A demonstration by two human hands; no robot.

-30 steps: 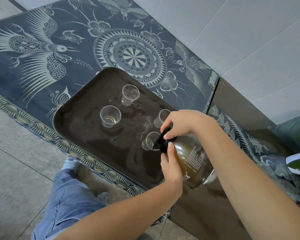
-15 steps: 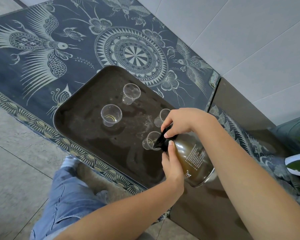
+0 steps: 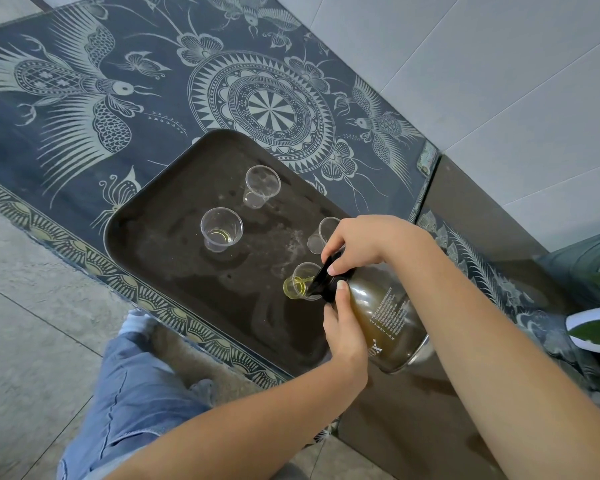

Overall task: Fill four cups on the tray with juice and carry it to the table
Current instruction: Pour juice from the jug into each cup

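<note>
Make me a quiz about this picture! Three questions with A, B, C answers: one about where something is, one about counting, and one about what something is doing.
1. Where do the clear cups stand?
A. on the dark tray
B. on the floor
C. in a sink

2. How many cups are there?
A. two
B. four
C. six

3. What is the jug doing?
A. standing upright, untouched
B. tilted, pouring juice into a cup
C. lying on the floor

Answers:
1 A: all of them stand inside the tray's rim.
2 B: four show, one partly behind the right hand.
3 B: the right hand and the left hand hold it tilted, and yellow juice collects in the cup at its spout.
</note>
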